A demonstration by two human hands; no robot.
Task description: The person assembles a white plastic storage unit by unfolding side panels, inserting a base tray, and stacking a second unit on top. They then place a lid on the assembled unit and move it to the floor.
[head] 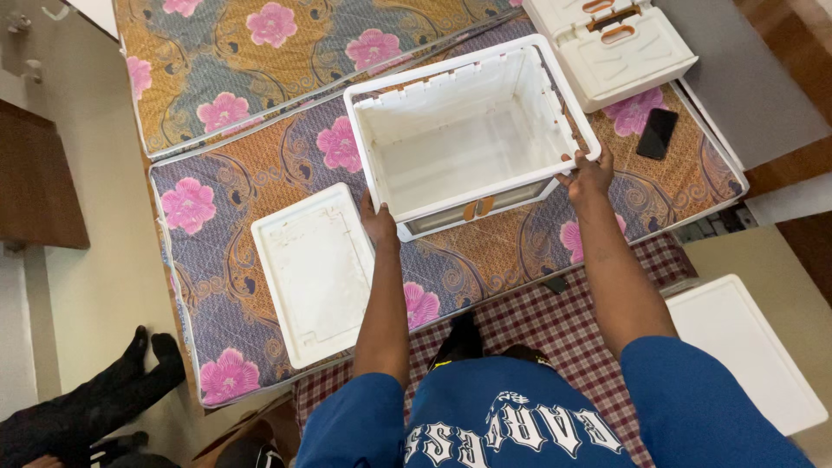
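Gripping an open white plastic crate [468, 130] from both sides, the person steadies it on a floral mattress [260, 165]. Head view, the only one: left hand [378, 222] lies against the crate's near left corner, fingers closed on the wall edge; right hand [588, 172] is clamped over the near right corner of the rim, thumb on top. Holding at opposite corners probably keeps the box square and stops it sliding on the soft surface.

Crate sits mid-mattress, mouth upward, empty inside. Its long axis runs left to right across the view, rising slightly toward the right. The front face, with a small brown latch [478, 208], is turned toward the person.

Around it: a flat white lid panel [314, 270] lies just left of the left forearm, apart from the crate. A second white crate piece [611, 48] with orange-edged slots rests beyond the right corner, near it. A black phone [657, 133] lies on the mattress right of the crate. A white board [745, 347] sits at lower right. Someone's black-socked feet [147, 351] show lower left.
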